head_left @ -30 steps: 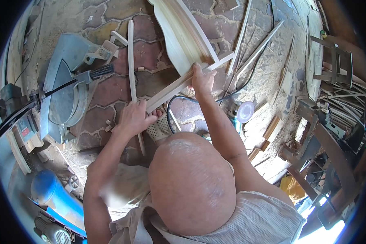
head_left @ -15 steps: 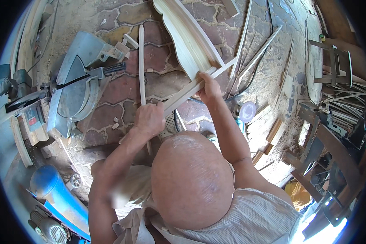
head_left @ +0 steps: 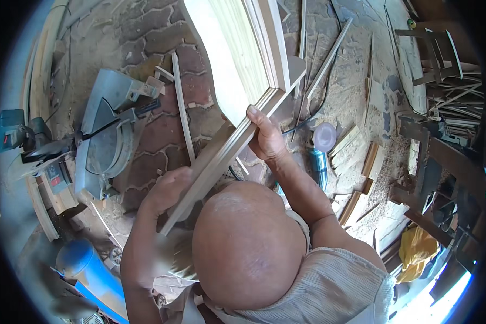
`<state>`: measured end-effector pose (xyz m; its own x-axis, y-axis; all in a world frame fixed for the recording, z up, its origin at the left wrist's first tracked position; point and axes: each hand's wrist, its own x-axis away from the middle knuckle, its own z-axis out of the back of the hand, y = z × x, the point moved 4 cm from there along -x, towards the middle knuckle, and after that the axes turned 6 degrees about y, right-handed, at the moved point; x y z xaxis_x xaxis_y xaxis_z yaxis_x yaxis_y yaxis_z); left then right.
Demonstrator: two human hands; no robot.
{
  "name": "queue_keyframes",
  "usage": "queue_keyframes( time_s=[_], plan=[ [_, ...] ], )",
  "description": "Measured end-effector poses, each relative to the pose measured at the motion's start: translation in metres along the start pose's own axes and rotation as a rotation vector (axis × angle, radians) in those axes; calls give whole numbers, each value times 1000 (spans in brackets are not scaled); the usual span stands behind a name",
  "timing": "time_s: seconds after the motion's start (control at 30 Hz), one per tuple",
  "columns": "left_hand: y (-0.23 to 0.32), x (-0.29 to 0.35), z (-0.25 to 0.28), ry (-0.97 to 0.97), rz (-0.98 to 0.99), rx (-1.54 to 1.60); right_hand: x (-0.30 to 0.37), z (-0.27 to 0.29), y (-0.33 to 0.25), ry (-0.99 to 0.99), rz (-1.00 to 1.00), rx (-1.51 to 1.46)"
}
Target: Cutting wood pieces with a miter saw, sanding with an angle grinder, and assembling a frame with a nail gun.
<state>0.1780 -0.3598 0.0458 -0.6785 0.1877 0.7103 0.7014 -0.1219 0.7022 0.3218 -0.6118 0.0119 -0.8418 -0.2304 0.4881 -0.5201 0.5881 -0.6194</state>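
Observation:
A pale wooden frame piece (head_left: 227, 48) with a wavy edge and grooved long side is raised off the floor. A long straight wooden rail (head_left: 200, 186) crosses its near end at a slant. My right hand (head_left: 269, 137) is closed around the rail by the corner, thumb on top and the other fingers underneath. My left hand (head_left: 168, 189) is against the left side of the rail's lower part, its fingers stretched out and slightly smeared by motion. The fingertips are partly hidden by the rail.
A mitre saw (head_left: 105, 140) stands on the left, near a blue tank (head_left: 86, 264). Thin wood strips (head_left: 182, 108) lie on the paved floor. To the right are a blue-bodied tool (head_left: 318, 164), brown moulding offcuts (head_left: 359, 194), a black cable (head_left: 326, 102) and a stacked metal frame (head_left: 421, 156).
The frame piece and rail have come up closer, and the rail's lower end now reaches further down. My left hand has loosened from the rail end and moved down and left. My right hand keeps its grip.

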Motion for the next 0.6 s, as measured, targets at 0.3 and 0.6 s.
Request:
queue_keyframes(
  time_s=[0.3, 0.6],
  plan=[
    [34, 32, -19, 24, -3, 77, 16, -33, -13, -55, 77, 21],
    [17, 34, -21, 53, 14, 195, 4, -41, -6, 135, 62, -116]
  ],
)
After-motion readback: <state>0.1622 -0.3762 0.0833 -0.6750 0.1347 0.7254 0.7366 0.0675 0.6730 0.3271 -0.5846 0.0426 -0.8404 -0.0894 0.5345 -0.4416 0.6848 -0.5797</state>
